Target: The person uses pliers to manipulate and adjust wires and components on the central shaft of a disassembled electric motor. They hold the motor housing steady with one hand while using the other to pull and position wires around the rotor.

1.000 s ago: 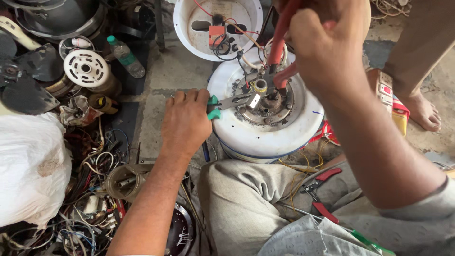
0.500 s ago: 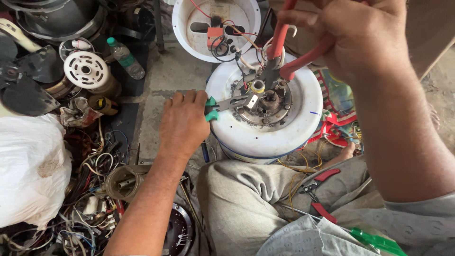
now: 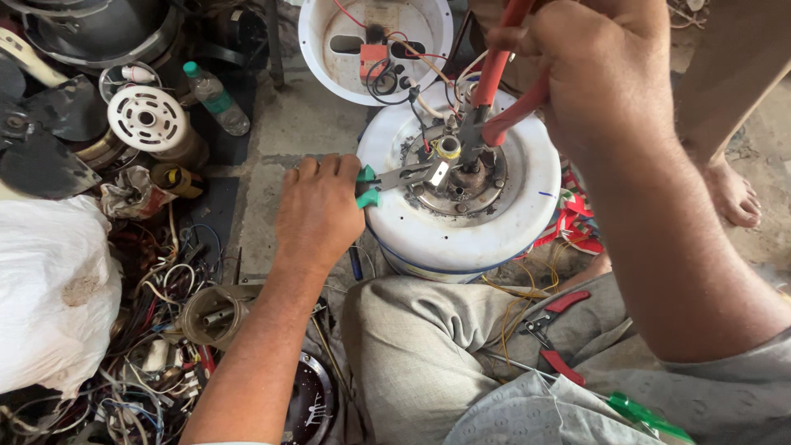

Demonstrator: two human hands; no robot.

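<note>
Two hands grip tools at the white fan motor (image 3: 461,222) centre: left hand (image 3: 317,210) clenched, hiding green-handled pliers' (image 3: 387,180) grips; right hand (image 3: 601,70) clamped on red-handled pliers (image 3: 494,91), jaws obscured among wiring.

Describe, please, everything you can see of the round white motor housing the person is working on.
The white motor housing is a round, glossy, metal-looking drum lying flat on the concrete floor, against the person's knee. A thin blue line runs around its lower side. Its open centre shows a grey metal hub with a shaft, a yellowish ring and thin wires. The left hand holds green-handled pliers on the hub from the left; the right hand works red-handled pliers down onto it from above.
</note>
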